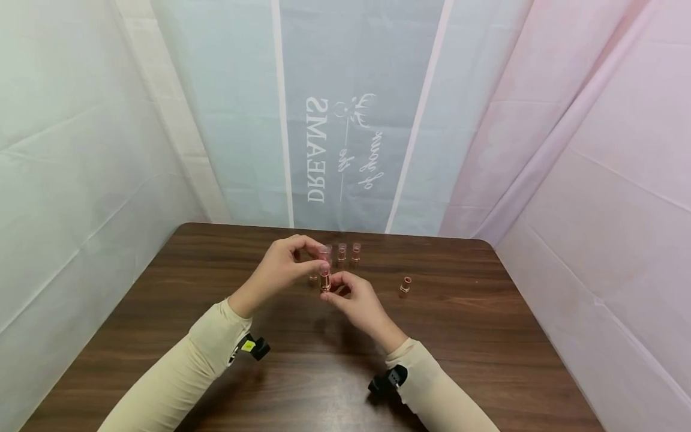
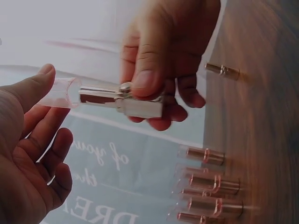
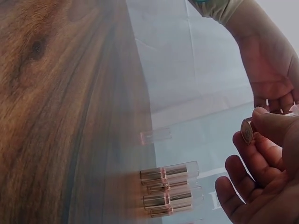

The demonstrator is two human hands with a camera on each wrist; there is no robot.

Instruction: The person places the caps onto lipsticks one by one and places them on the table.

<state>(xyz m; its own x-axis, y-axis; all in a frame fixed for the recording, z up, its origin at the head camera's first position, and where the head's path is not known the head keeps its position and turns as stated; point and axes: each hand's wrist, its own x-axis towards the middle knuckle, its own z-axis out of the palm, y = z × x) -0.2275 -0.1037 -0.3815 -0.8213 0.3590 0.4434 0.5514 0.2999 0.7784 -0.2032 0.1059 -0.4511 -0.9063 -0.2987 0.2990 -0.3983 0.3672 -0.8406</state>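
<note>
My left hand (image 1: pixel 286 264) pinches a see-through pinkish cap (image 2: pixel 60 93) between thumb and fingers. Below it, my right hand (image 1: pixel 360 303) holds the base of a shiny rose-gold lipstick tube (image 2: pixel 140 108). In the left wrist view the cap's mouth is right at the tube's narrow end; whether the rim is round it I cannot tell. The tube's flat bottom (image 3: pixel 247 131) shows in the right wrist view. To the right of both hands, a single capless lipstick tube (image 1: pixel 405 285) stands on the table.
Several capped lipstick tubes (image 1: pixel 342 255) stand close together on the brown wooden table (image 1: pixel 459 336), behind the hands. Another tube (image 1: pixel 313 278) is partly hidden by the left hand. A lettered cloth (image 1: pixel 345 60) hangs past the far edge, with pale cloth at both sides.
</note>
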